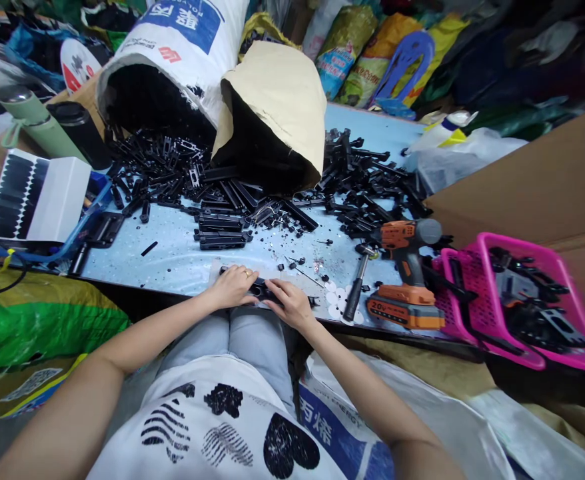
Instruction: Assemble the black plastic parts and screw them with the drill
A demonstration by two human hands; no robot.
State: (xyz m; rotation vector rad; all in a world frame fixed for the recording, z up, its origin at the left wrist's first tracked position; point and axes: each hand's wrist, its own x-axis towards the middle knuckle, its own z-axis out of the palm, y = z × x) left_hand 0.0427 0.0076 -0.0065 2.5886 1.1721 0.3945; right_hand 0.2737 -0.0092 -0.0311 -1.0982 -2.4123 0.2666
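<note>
At the front edge of the blue tabletop point(172, 257), both hands grip a long black plastic part point(258, 288) lying level. My left hand point(235, 287) is closed over its left portion, a ring on one finger. My right hand point(288, 301) has its fingers wrapped on the right portion, whose tip sticks out beyond the hand. The palms hide much of the part. Just behind the hands lie stacked black bars point(222, 230) and scattered small bits. To the right of my right hand are a hammer point(356, 287) and an orange cordless drill point(407, 273).
Two open sacks, one white point(172, 60) and one tan point(282, 100), spill black parts at the back. A pink basket point(487, 293) of parts stands at right, beside a cardboard wall point(532, 173). A blue tray point(67, 247) and green flask point(47, 127) stand at left.
</note>
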